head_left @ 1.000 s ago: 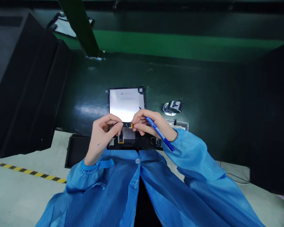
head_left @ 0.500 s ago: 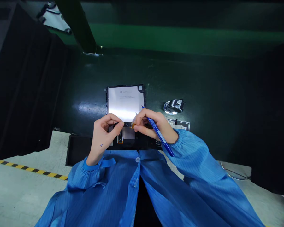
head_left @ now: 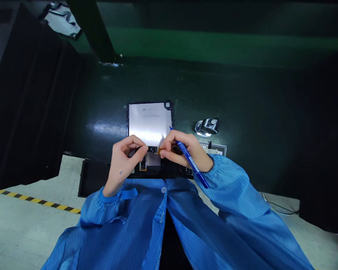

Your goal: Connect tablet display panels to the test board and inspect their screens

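My left hand is closed, thumb and forefinger pinching a narrow black flex cable. At the cable's other end, my right hand pinches the orange tip. A blue marker pen lies slantwise through the right hand, its tip up by the forefinger. A small pale tab stands up beside the right fingertips. Beneath both hands is a tablet-like display panel with a silvery back and black frame; its lower part is partly covered by the hands.
Right of the panel stands a shiny metal roll-like piece. Behind my right wrist is another framed part. A black tray sits at the table's front left. A dark green post and a white-backed panel are at upper left.
Both hands keep their pinch on the cable, with the right hand and pen shifted very slightly right. The white-backed panel at upper left has changed position and shows more of its surface.
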A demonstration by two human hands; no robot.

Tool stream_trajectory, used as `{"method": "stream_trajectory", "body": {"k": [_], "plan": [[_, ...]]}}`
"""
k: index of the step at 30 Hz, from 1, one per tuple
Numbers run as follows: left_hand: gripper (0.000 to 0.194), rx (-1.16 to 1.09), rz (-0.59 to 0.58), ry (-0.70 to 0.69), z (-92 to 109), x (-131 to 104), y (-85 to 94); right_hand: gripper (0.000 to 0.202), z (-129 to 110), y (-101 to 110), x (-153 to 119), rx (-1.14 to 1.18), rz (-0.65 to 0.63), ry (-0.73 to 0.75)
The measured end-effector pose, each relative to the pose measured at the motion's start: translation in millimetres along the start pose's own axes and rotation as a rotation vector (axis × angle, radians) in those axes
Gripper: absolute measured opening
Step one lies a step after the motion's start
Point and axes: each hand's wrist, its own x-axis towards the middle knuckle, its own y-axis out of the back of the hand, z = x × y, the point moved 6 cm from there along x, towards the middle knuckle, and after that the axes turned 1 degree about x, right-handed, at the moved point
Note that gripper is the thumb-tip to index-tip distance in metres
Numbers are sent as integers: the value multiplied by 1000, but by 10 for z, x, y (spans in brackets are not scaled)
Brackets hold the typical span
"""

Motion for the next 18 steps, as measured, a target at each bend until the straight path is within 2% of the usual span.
{"method": "stream_trajectory", "body": {"k": [8, 15, 18], "plan": [[15, 16, -48, -1, 32, 0, -36, 22, -26, 8, 2, -7, 1, 21], [15, 183, -134, -51, 102, -13, -74, 22, -32, 17, -1, -44, -11, 57], [13, 250, -135, -96, 119, -32, -79, 23, -37, 19, -3, -58, -16, 71]]}}
